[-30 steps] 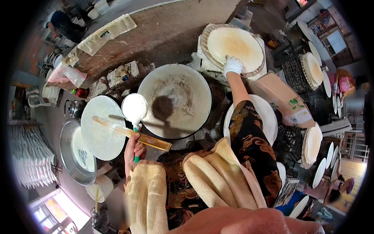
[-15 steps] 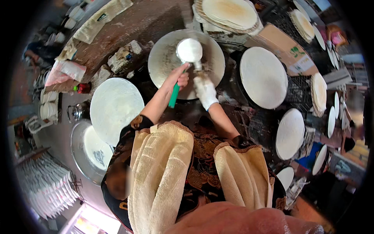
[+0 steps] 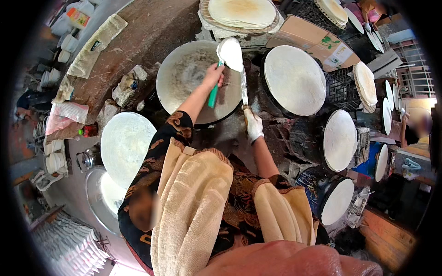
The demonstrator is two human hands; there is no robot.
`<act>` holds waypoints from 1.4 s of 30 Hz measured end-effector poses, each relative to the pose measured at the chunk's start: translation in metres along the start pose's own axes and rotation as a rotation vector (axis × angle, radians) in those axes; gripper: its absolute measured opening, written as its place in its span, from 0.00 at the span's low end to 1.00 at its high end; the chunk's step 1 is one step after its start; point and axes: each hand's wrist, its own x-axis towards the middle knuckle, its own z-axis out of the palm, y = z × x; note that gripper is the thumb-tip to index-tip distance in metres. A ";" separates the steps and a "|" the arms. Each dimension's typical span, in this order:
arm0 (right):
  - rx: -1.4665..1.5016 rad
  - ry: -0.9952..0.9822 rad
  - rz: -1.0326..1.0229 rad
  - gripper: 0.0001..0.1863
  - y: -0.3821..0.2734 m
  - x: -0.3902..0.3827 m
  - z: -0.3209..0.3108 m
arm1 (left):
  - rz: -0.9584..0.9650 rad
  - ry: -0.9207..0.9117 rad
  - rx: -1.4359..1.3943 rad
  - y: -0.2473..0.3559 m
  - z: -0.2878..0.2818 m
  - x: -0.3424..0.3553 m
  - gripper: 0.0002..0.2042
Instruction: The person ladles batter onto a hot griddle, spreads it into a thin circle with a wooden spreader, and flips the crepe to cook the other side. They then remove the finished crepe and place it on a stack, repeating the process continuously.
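Observation:
My left hand [image 3: 213, 77] is wrapped around the green handle of a ladle [image 3: 212, 97]. Its bowl, filled or coated with white batter [image 3: 231, 54], hangs over the right rim of a round griddle [image 3: 177, 94]. Grey-brown smears cover the griddle's surface. In a white glove, my right hand [image 3: 253, 125] grips the handle of a long, narrow spatula [image 3: 244, 89] at the griddle's right edge. White coats the spatula's blade, and its tip meets or lies behind the ladle's bowl; I cannot tell which.
Right of the griddle sits another round plate [image 3: 294, 80] covered in a white sheet, with several more beyond. A stack of flatbreads [image 3: 241, 13] stands behind. At my left are a pale round disc [image 3: 127, 142] and a metal basin [image 3: 94, 193]. A cardboard box [image 3: 313, 39] lies back right.
The ladle has moved from over the griddle's middle to its right rim. My gloved hand has shifted right and back toward me with the spatula. The whole view has turned somewhat.

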 end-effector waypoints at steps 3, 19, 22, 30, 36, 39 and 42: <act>-0.110 -0.048 -0.186 0.25 0.014 0.002 -0.023 | 0.158 0.041 0.391 0.028 -0.033 0.002 0.17; -0.127 -0.194 -0.326 0.25 -0.024 0.023 0.118 | 0.571 0.281 1.472 0.071 -0.136 -0.026 0.30; 0.036 -0.247 -0.155 0.23 -0.028 0.016 0.094 | 0.521 0.345 1.490 0.070 -0.157 -0.039 0.31; -0.166 -0.289 -0.077 0.26 -0.033 0.008 0.076 | 0.468 0.371 1.461 0.062 -0.149 -0.064 0.30; -0.120 -0.446 -0.191 0.21 -0.036 0.032 0.095 | 0.305 0.542 1.425 0.052 -0.161 -0.088 0.29; -0.193 -0.497 -0.085 0.22 -0.073 0.053 0.030 | 0.234 0.592 1.414 0.044 -0.169 -0.115 0.28; -0.160 -0.398 -0.071 0.22 -0.081 0.091 0.003 | 0.299 0.653 1.383 0.030 -0.165 -0.117 0.28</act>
